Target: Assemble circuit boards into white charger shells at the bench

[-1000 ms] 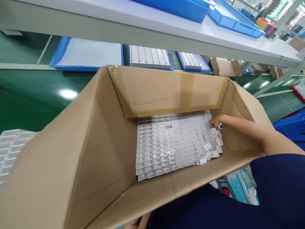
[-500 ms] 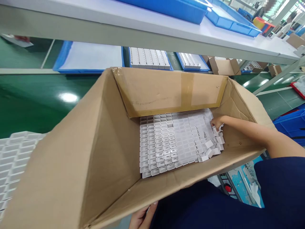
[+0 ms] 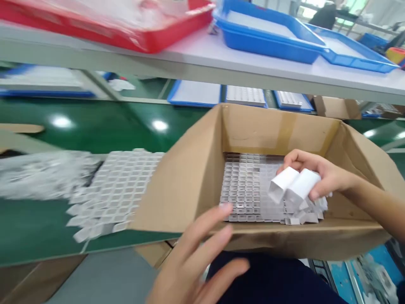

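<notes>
My right hand (image 3: pixel 319 173) is closed around two white plastic housings (image 3: pixel 294 185), which look like short hollow boxes, and holds them above the cardboard box (image 3: pixel 202 160). Inside that box, rows of white housings (image 3: pixel 242 185) stand packed at the left, with a translucent sheet (image 3: pixel 268 194) over part of them. Loose white pieces (image 3: pixel 306 215) lie jumbled at the right end, below my right hand. My left hand (image 3: pixel 199 257) is in front of the box's near edge, fingers spread, holding nothing; it is slightly blurred.
Left of the box, rows of white housings (image 3: pixel 120 185) lie on the green table (image 3: pixel 38 223), beside a clear bag of small white parts (image 3: pixel 47 175). A shelf (image 3: pixel 190 63) crosses above, carrying a red tray (image 3: pixel 152 38) and blue trays (image 3: pixel 272 46). Lower blue trays (image 3: pixel 196 93) stand behind.
My right hand has risen from the box's right end with two white housings. My left hand has come up from under the near edge and spread. The view has swung left.
</notes>
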The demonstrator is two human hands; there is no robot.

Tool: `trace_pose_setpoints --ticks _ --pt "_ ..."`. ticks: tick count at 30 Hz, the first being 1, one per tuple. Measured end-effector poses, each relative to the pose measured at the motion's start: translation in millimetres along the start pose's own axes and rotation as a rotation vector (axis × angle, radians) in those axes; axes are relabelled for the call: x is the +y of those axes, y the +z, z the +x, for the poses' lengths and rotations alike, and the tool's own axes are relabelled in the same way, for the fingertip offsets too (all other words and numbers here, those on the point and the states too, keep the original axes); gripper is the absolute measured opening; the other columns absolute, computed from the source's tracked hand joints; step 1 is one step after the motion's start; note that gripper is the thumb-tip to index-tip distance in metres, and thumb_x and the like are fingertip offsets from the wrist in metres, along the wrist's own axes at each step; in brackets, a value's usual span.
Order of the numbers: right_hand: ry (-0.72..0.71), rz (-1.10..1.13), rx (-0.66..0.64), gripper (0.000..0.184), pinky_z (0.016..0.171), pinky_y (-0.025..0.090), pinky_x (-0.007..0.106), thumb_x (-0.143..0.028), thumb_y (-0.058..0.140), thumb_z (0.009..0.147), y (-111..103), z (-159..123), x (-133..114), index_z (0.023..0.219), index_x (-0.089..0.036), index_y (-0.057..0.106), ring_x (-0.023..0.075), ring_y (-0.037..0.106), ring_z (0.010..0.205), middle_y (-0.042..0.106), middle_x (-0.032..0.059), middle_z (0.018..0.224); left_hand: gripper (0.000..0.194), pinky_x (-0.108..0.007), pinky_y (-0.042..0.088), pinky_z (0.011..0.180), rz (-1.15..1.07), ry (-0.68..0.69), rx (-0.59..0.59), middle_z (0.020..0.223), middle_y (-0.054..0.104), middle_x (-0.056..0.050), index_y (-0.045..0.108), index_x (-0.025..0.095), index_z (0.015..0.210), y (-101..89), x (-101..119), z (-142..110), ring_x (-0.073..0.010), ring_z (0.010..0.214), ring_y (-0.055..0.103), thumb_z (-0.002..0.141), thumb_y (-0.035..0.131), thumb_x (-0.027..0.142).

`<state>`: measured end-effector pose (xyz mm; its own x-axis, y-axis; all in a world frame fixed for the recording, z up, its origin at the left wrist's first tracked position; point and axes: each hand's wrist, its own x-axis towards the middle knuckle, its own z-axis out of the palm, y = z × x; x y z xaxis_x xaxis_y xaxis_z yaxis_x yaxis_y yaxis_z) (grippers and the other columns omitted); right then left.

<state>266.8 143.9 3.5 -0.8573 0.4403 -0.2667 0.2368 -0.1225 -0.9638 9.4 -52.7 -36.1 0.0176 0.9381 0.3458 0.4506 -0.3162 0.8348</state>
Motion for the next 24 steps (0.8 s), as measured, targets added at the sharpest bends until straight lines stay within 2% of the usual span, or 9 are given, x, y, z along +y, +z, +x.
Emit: trace_pose_setpoints --ticks 2,3,5,8,12,16,19,22,24 --pt "-0.077 0.342 -0.063 0.058 0.057 0.05 0.02 -0.044 0.085 0.065 35.7 19.9 -5.8 0.108 -0.022 0.052 0.0114 0.063 0.071 0.064 0.0007 0.091 0.082 -0.046 0.044 0.108 0.024 0.249 0.024 0.148 0.048 -0.005 0.026 0.042 0.149 12.1 -1.2 31.3 -0.029 0.135 0.046 0.083 0.072 0.027" --pt "-0.057 0.447 -0.092 0.057 0.053 0.049 0.018 -0.042 0.086 0.065 50.9 28.6 -5.9 0.108 -0.023 0.054 0.0098 0.062 0.064 0.065 -0.0004 0.087 0.082 -0.048 0.043 0.108 0.008 0.302 0.055 0.149 0.046 -0.007 0.017 0.04 0.152 16.9 -3.6 41.1 -0.0287 0.137 0.043 0.088 0.064 0.022" --pt "0.02 0.551 -0.139 0.054 0.046 0.047 0.014 -0.039 0.086 0.066 73.7 42.4 -3.7 0.11 -0.024 0.058 0.0079 0.06 0.055 0.067 -0.0014 0.081 0.071 -0.045 0.045 0.106 -0.009 0.34 0.149 0.148 0.046 -0.011 0.016 0.033 0.153 19.9 -9.0 46.4 -0.0265 0.137 0.044 0.094 0.049 0.013" --pt "0.088 0.442 -0.169 0.043 0.049 0.051 0.015 -0.041 0.082 0.072 90.1 60.2 -4.4 0.109 -0.026 0.065 0.0088 0.062 0.054 0.07 -0.0009 0.076 0.057 -0.035 0.049 0.101 0.021 0.295 0.283 0.141 0.05 -0.013 0.029 0.028 0.149 8.0 -12.1 23.8 -0.0212 0.129 0.052 0.096 0.041 0.01" --pt "-0.047 -0.096 -0.147 0.03 0.061 0.056 0.02 -0.039 0.078 0.076 113.5 98.4 -21.4 0.103 -0.027 0.072 0.0149 0.068 0.069 0.073 0.0027 0.084 0.048 -0.032 0.049 0.099 0.013 0.002 0.354 0.132 0.058 -0.01 0.036 0.029 0.145 -24.2 -10.7 -32.2 -0.0202 0.119 0.057 0.099 0.042 0.021" --pt "-0.313 -0.573 -0.345 0.029 0.07 0.055 0.024 -0.035 0.065 0.088 170.2 148.0 -35.7 0.116 -0.03 0.068 0.0173 0.067 0.084 0.068 0.0052 0.1 0.048 -0.033 0.052 0.093 -0.173 -0.424 0.343 0.127 0.062 -0.009 0.038 0.028 0.146 -58.8 -26.1 -87.6 -0.0209 0.105 0.064 0.098 0.045 0.034" --pt "-0.349 -0.8 -0.406 0.028 0.065 0.055 0.026 -0.024 0.057 0.091 219.9 181.3 -25.2 0.118 -0.024 0.064 0.0174 0.066 0.079 0.065 0.0064 0.096 0.05 -0.034 0.05 0.095 -0.272 -0.612 0.396 0.13 0.061 -0.009 0.041 0.027 0.143 -85.8 -67.8 -126.4 -0.0229 0.11 0.062 0.095 0.05 0.04" --pt "-0.304 -1.077 -0.319 0.025 0.062 0.056 0.032 -0.016 0.054 0.087 254.8 199.4 3.0 0.11 -0.017 0.064 0.0227 0.068 0.079 0.065 0.0103 0.101 0.039 -0.036 0.046 0.099 -0.152 -0.749 0.561 0.129 0.061 -0.009 0.056 0.023 0.126 -113.9 -137.6 -165.2 -0.024 0.116 0.058 0.092 0.054 0.04" --pt "-0.205 -1.257 -0.269 0.026 0.056 0.054 0.033 -0.01 0.054 0.082 269.4 199.7 23.2 0.105 -0.016 0.065 0.0233 0.068 0.071 0.065 0.0103 0.098 0.034 -0.037 0.047 0.096 -0.081 -0.815 0.591 0.123 0.061 -0.012 0.062 0.02 0.115 -131.2 -189.9 -189.3 -0.0252 0.112 0.059 0.088 0.057 0.041"
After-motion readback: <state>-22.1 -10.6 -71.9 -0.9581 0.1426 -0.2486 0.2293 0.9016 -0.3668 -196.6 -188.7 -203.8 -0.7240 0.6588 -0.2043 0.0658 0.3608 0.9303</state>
